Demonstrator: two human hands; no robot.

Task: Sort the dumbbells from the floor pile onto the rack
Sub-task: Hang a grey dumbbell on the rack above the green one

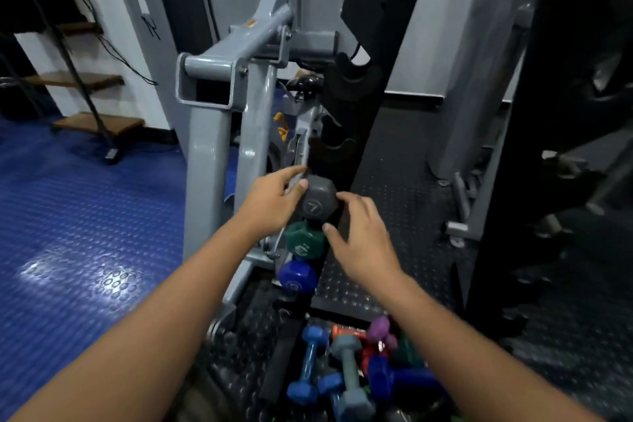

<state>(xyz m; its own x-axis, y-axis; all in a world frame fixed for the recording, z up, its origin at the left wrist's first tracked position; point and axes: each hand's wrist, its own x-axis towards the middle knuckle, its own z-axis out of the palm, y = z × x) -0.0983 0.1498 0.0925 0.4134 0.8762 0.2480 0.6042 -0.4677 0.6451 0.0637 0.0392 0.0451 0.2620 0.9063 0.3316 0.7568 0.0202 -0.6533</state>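
Three dumbbells, grey [317, 197], green [303, 240] and blue [296, 276], were racked, the grey touched by loosely spread hands [274, 199], many left piled [356, 370].

Three dumbbells [301, 236] stacked on the rack [346, 134], pile [356, 370] on floor below.

Both bare forearms reach forward, converging; the left hand [270, 204] is palm down, fingers spread, thumb tip pointing right; the right hand [359, 236] is likewise loosely splayed, its thumb below its curled fingertips.
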